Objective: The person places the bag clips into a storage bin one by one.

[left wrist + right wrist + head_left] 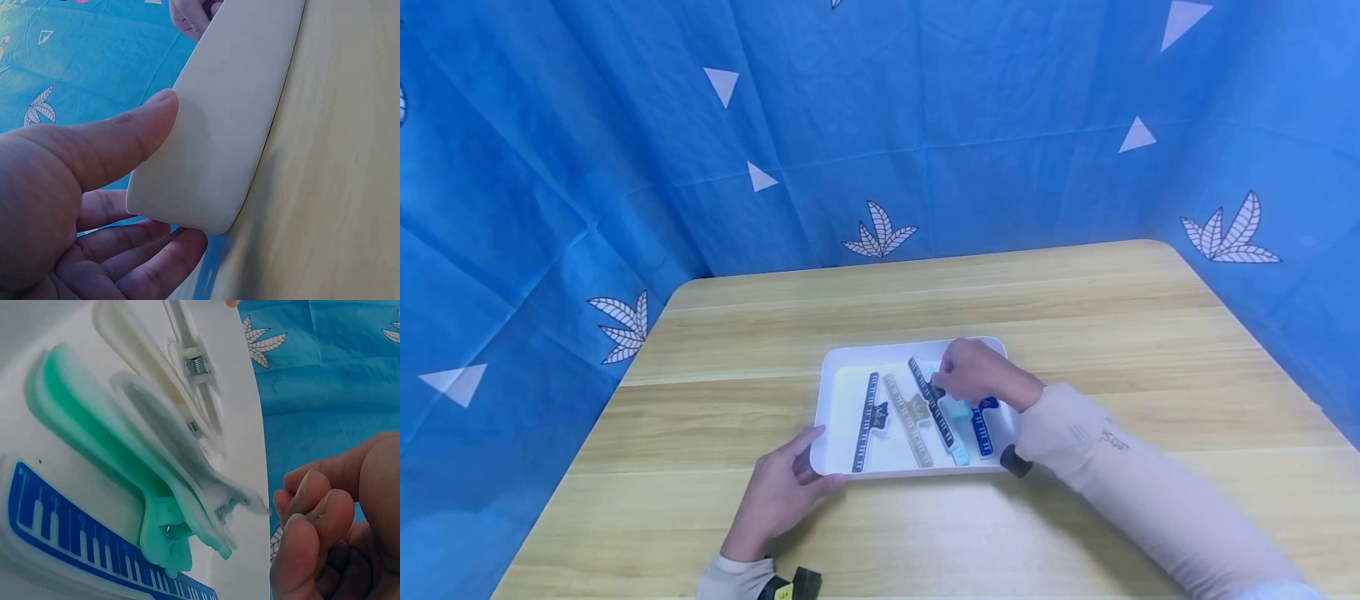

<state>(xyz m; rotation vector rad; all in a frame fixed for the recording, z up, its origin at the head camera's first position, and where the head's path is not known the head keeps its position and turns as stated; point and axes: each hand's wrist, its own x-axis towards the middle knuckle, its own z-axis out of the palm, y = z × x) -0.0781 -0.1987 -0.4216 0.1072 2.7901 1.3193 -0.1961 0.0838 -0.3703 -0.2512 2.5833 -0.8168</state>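
A white tray (842, 400) holds several long clips printed with piano keys. My left hand (778, 492) grips its near left corner, thumb on the near wall and fingers around the left side. From left to right lie a black-printed clip (865, 423), a beige clip (908, 421), a second black-printed clip (934, 407), a mint-green clip (94, 425) and a blue clip (87, 531). Over the far right part of the tray is my right hand (976, 371), its fingers bent close to the second black-printed clip's handle. The right wrist view shows nothing between those fingers.
The tray stands on a wood-grain table (715, 358). Behind and beside the table hangs a blue curtain (985, 125) with white leaves and triangles. The right sleeve (1135, 475) reaches over the tray's right edge.
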